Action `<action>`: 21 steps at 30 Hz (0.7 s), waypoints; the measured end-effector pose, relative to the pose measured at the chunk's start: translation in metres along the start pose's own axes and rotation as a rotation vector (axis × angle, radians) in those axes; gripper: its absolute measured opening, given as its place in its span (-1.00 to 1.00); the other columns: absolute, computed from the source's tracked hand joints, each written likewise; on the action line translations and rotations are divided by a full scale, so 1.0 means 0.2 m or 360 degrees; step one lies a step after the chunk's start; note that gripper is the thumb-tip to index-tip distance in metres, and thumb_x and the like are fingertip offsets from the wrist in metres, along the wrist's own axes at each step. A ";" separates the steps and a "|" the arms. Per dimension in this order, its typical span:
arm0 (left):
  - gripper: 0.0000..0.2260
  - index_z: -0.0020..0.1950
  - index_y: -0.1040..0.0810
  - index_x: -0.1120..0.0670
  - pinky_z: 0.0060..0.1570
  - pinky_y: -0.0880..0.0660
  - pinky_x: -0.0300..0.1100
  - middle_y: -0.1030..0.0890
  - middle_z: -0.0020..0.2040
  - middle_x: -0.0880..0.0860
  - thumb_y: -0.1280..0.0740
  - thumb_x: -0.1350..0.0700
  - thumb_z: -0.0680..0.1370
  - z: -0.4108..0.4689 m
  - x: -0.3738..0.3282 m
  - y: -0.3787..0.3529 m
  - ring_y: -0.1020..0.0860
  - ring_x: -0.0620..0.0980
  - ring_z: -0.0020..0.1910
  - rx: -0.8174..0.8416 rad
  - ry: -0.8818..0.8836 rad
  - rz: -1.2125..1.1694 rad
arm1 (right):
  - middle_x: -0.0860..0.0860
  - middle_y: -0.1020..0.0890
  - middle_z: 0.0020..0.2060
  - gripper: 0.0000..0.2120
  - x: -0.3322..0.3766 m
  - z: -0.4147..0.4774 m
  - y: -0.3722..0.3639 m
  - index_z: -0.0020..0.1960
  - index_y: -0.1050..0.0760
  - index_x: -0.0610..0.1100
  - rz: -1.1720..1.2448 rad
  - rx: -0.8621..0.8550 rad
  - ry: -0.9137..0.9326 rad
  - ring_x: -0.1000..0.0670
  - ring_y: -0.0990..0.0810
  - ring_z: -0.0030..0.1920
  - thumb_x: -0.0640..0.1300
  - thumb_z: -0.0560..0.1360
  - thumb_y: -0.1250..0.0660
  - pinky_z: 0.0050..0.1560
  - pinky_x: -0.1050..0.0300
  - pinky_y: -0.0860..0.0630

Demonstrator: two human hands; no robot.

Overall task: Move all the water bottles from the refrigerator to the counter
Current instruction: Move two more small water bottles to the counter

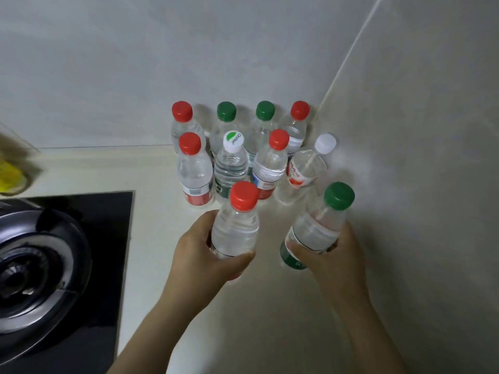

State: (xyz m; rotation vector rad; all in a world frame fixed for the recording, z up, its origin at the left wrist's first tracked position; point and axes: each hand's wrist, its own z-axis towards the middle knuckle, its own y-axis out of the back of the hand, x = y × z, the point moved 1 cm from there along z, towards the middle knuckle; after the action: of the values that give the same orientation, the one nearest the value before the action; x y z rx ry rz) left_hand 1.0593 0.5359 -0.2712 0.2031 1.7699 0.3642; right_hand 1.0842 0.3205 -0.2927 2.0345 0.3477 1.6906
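Nearest the lens, the left hand (pixel 202 252) reaches in from the bottom edge. Its fingers (pixel 209 238) and thumb are curled round the lower body of a red-capped bottle (pixel 236 228), which is held upright. Beside it the right hand (pixel 334 257) grips a green-capped bottle (pixel 316 230) the same way, low on its green label; this one tilts with its cap toward the right. Both bottles are over the pale desk (pixel 151 184), but their bases are hidden, so I cannot tell whether they touch it. Just beyond them eight more bottles (pixel 270 163) stand on the desk in two rows of four. They are tucked into the corner of the wall (pixel 243 49) and have red, green and white caps. Left of them lies a black hob (pixel 113 211) with a gas burner (pixel 35 265).
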 end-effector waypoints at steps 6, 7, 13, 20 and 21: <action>-0.54 -0.01 -0.49 -0.20 -0.31 -0.47 -0.52 -0.64 -0.15 -0.19 -0.61 0.15 0.26 0.03 0.08 -0.03 -0.60 -0.24 -0.12 0.0038 0.0078 0.0004 | 0.17 -0.65 -0.08 -0.47 -0.10 0.09 -0.08 0.10 -0.49 0.03 0.0054 -0.0158 -0.0058 0.18 -0.64 -0.12 -0.03 0.22 -0.63 -0.16 0.23 -0.56; -0.53 -0.01 -0.48 -0.21 -0.30 -0.46 -0.53 -0.63 -0.13 -0.21 -0.61 0.14 0.26 0.04 0.08 -0.04 -0.59 -0.27 -0.11 0.0041 0.0082 0.0020 | 0.20 -0.64 -0.08 -0.47 -0.11 0.11 -0.09 0.11 -0.49 0.03 0.0071 -0.0198 -0.0048 0.23 -0.63 -0.11 -0.05 0.23 -0.64 -0.15 0.27 -0.53; -0.54 0.02 -0.51 -0.16 -0.27 -0.49 -0.48 -0.65 -0.15 -0.20 -0.61 0.13 0.25 0.08 0.12 -0.06 -0.61 -0.21 -0.12 0.0049 0.0127 0.0015 | 0.30 -0.60 -0.05 -0.40 -0.12 0.24 -0.13 0.17 -0.48 -0.02 0.0155 -0.0386 -0.0057 0.35 -0.59 -0.07 -0.12 0.20 -0.64 -0.01 0.27 -0.55; -0.53 0.06 -0.52 -0.14 -0.19 -0.53 -0.45 -0.65 -0.10 -0.19 -0.61 0.13 0.25 0.12 0.13 -0.08 -0.62 -0.19 -0.11 0.0051 0.0128 0.0023 | 0.27 -0.59 -0.02 -0.34 -0.13 0.33 -0.18 0.24 -0.46 -0.13 0.0227 -0.0380 -0.0011 0.39 -0.57 -0.06 -0.18 0.21 -0.64 -0.08 0.49 -0.48; -0.53 0.04 -0.52 -0.15 -0.19 -0.53 -0.44 -0.65 -0.11 -0.19 -0.61 0.13 0.25 0.12 0.13 -0.09 -0.62 -0.19 -0.11 0.0046 0.0122 0.0025 | 0.27 -0.58 -0.01 -0.33 -0.13 0.34 -0.18 0.25 -0.45 -0.13 0.0228 -0.0374 -0.0005 0.39 -0.57 -0.05 -0.18 0.21 -0.64 -0.07 0.50 -0.48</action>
State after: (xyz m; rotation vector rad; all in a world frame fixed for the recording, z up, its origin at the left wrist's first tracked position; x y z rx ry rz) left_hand 1.0782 0.5318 -0.3057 0.2263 1.8506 0.3621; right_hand 1.1483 0.3266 -0.3429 1.9263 -0.0004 1.7216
